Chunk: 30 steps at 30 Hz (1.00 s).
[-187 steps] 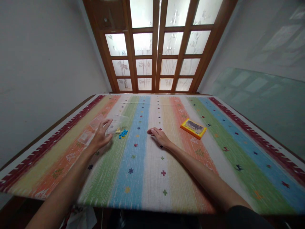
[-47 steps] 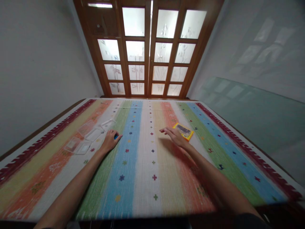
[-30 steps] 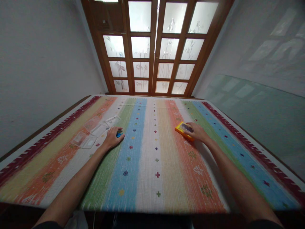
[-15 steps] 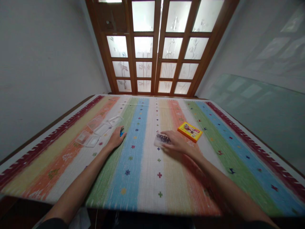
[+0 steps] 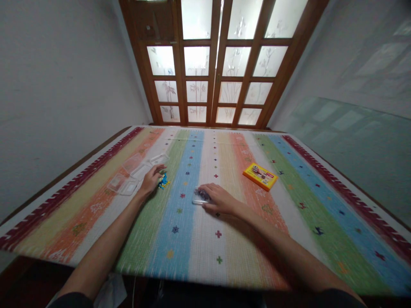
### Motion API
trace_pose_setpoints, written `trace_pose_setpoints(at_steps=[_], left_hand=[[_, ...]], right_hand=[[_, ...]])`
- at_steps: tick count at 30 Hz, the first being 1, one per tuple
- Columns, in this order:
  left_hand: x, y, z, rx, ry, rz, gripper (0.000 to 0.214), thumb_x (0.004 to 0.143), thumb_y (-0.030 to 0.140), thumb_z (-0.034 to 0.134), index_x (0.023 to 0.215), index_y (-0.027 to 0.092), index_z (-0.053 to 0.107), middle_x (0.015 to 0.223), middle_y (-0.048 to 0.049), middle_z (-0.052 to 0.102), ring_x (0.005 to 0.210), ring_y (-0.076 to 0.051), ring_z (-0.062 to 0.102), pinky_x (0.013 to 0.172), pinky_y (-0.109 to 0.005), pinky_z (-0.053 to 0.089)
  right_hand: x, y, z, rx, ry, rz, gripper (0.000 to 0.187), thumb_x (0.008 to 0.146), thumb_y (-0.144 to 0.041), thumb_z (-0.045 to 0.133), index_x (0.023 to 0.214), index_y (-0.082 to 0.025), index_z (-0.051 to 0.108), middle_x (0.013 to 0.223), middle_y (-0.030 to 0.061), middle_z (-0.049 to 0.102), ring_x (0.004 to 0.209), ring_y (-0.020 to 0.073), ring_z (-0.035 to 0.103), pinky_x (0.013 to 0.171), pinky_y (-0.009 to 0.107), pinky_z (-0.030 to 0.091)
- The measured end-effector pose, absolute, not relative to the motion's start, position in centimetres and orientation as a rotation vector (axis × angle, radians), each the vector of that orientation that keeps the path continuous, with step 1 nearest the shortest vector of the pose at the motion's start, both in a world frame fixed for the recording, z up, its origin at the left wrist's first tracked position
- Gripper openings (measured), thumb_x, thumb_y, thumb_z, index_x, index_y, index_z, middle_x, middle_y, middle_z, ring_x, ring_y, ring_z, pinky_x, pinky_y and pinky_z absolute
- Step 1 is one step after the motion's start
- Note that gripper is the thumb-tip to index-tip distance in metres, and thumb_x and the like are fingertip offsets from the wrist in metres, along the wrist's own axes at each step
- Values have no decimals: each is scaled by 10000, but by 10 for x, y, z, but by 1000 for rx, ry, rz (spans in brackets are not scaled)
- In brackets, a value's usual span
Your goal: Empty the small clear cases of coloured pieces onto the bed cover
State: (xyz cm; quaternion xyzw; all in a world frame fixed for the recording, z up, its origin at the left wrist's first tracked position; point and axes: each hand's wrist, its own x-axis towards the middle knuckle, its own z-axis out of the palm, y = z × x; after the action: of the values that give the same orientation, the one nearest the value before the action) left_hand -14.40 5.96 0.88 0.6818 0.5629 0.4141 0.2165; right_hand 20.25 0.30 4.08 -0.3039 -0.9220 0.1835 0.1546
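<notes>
My left hand (image 5: 149,182) rests on the striped cloth with its fingers curled over a small heap of blue and yellow pieces (image 5: 164,181). My right hand (image 5: 218,199) lies palm down near the middle of the table, its fingers on a small clear plastic case (image 5: 199,197) with dark bits inside. A flat yellow box (image 5: 260,176) lies further right on the orange stripe, apart from both hands.
Several clear plastic trays (image 5: 134,176) lie in a cluster just left of my left hand. The striped cloth (image 5: 205,239) covers the whole table. A wooden door with frosted panes (image 5: 213,64) stands behind the far edge; walls close in on both sides.
My right hand took the clear case off the yellow box and slid it left to the table's middle. My left hand stayed at the blue pieces.
</notes>
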Motion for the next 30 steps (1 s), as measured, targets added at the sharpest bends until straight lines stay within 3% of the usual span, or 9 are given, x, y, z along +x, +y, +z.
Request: trace_pose_setpoints(at_steps=[4, 8, 14, 21, 27, 30], left_hand=[[-148, 43, 9, 2101, 1572, 898, 681, 797, 490, 661, 1384, 167, 538, 1489, -193, 541, 1383, -349, 515, 1150, -518, 414], [-140, 41, 5, 2229, 1608, 773, 691, 842, 590, 614, 1379, 163, 538, 1491, -195, 541, 1405, -355, 489, 1174, -529, 373], [-136, 55, 6, 2201, 1607, 919, 564, 873, 545, 613, 1299, 176, 583, 1198, -150, 742, 1154, -308, 692, 1052, -493, 506], [-134, 54, 7, 2208, 1625, 1080, 510, 815, 452, 675, 1253, 200, 604, 970, -54, 738, 884, -225, 713, 908, -415, 567], [-130, 39, 28, 2138, 1649, 1293, 510, 858, 418, 614, 1302, 175, 555, 1067, -93, 705, 971, -247, 690, 968, -446, 534], [-115, 19, 38, 2226, 1515, 1162, 624, 821, 356, 650, 1402, 200, 485, 1185, -106, 685, 1093, -278, 654, 1020, -469, 498]], right_hand=[[201, 3, 41, -886, -2642, 527, 554, 835, -240, 686, 1357, -148, 526, 1360, 181, 604, 1231, 288, 551, 1040, 458, 442], [200, 2, 41, -885, -2636, 530, 557, 838, -236, 682, 1368, -173, 519, 1368, 172, 601, 1244, 285, 552, 1037, 464, 448], [199, 0, 43, -881, -2662, 534, 601, 849, -255, 680, 1409, -165, 483, 1388, 190, 596, 1246, 294, 568, 1043, 477, 447], [203, -1, 43, -886, -2675, 495, 668, 827, -284, 701, 1443, -194, 458, 1426, 187, 572, 1249, 309, 567, 1024, 484, 448], [206, -3, 44, -945, -2684, 429, 677, 835, -307, 691, 1450, -162, 450, 1380, 197, 601, 1216, 310, 579, 1007, 466, 449], [205, -4, 45, -960, -2692, 375, 636, 856, -305, 667, 1443, -173, 461, 1291, 178, 649, 1165, 297, 595, 978, 454, 453]])
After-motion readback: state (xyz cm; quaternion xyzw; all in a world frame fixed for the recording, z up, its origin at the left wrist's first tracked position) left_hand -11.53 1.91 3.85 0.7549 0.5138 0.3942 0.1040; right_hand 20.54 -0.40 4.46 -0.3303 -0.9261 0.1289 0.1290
